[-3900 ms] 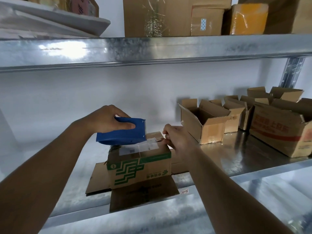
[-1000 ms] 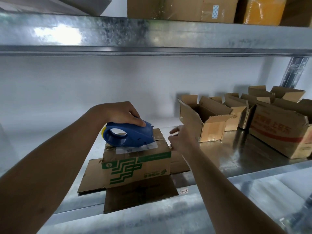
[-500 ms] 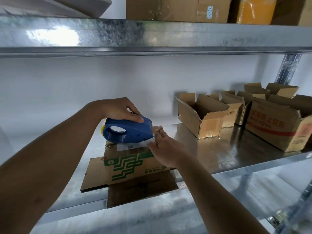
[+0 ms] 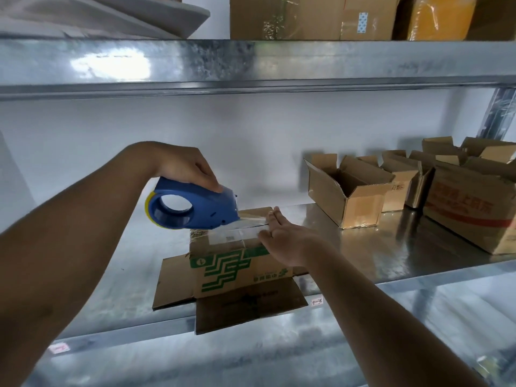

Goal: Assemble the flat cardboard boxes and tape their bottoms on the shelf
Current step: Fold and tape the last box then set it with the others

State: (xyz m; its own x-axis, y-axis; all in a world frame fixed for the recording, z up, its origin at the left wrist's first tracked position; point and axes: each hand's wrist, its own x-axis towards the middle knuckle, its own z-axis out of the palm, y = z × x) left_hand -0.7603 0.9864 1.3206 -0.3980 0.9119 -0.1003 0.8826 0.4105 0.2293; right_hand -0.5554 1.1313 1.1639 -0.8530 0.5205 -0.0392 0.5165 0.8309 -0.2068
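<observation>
Metal shelf [image 4: 391, 247], taping step: left hand [image 4: 184, 166] grips blue tape dispenser [image 4: 192, 208] on upturned green-printed box [image 4: 237, 263] at near edge, right hand [image 4: 284, 238] flat pressing tape, next needs cutting and smoothing the strip

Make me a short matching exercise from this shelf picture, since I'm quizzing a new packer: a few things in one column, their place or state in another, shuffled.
Things:
1. tape dispenser
2. green-printed box
3. right hand
4. open-topped box

Place or state:
A. lies flat on the tape, fingers straight
B. stands empty, further right on the shelf
C. gripped from above by the left hand
D. upside down, flaps spread on the shelf

Pairs: 1-C, 2-D, 3-A, 4-B
</observation>
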